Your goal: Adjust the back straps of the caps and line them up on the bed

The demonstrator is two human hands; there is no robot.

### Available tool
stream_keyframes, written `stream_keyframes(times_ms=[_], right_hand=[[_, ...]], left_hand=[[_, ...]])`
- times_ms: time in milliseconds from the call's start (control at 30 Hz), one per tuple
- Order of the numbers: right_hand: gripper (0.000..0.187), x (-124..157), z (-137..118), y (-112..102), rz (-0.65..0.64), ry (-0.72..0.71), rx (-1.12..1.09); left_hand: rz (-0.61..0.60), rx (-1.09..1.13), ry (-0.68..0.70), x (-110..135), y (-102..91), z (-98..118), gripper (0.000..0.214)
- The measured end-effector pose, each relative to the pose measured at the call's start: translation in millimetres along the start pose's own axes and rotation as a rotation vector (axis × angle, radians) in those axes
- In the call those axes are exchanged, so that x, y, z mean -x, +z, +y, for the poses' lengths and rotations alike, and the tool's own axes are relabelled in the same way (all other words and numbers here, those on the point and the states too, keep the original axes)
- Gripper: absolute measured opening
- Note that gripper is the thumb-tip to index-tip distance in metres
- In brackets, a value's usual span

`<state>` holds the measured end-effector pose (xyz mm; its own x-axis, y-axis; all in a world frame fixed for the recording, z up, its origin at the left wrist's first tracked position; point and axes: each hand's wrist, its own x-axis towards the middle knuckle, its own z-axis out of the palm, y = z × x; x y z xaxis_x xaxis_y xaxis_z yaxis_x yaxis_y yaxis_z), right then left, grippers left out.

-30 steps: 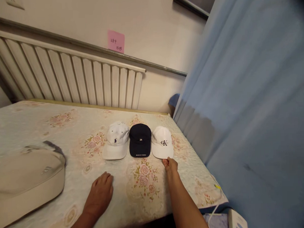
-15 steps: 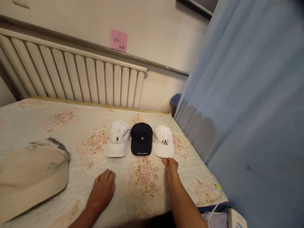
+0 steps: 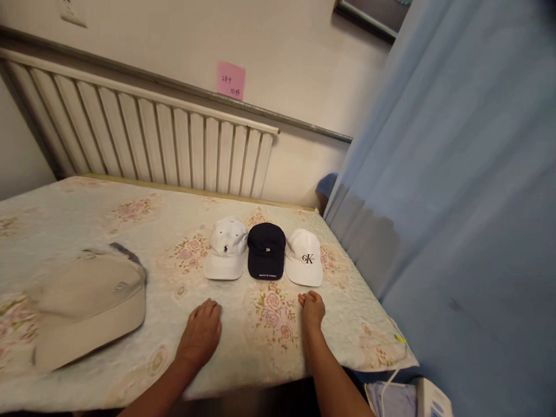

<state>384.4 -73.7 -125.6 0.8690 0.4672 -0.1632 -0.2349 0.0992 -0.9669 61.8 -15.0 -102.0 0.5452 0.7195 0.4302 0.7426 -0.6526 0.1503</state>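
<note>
Three caps stand side by side on the flowered bed cover (image 3: 246,349), brims towards me: a white cap with a small dark emblem (image 3: 226,250), a black cap (image 3: 267,251) and a white cap with GK letters (image 3: 304,259). My right hand (image 3: 312,306) is just below the brim of the GK cap, its fingers loosely curled and slightly apart, holding nothing. Palm down on the cover, my left hand (image 3: 201,330) rests in front of the first white cap with relaxed fingers and nothing in it. A larger-looking beige cap (image 3: 96,306) lies to its left.
Behind the bed stands a white radiator (image 3: 166,142) below a pipe, with a pink note (image 3: 231,80) on the wall. A blue curtain (image 3: 446,196) hangs along the right side. A white box (image 3: 433,402) and a cable are at the lower right.
My right hand has come slightly away from the GK cap's brim. The view has shifted, so the caps and beige cap appear further right. The caps keep their row.
</note>
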Motion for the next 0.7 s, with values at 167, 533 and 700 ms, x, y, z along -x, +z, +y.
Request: stream_keyframes(times_ms=[167, 533, 700], right_hand=[[0.02, 42, 5, -4, -0.036, -0.217, 0.291], [0.026, 108, 18, 0, -0.408, -0.604, 0.593], [0.026, 117, 23, 0, -0.471, -0.701, 0.666]], left_hand=[[0.003, 0.013, -0.016, 4, 3.3, -1, 0.031], [-0.036, 0.028, -0.008, 33, 0.0, -7, 0.043], [-0.032, 0.078, -0.027, 54, -7.1, -27, 0.045]])
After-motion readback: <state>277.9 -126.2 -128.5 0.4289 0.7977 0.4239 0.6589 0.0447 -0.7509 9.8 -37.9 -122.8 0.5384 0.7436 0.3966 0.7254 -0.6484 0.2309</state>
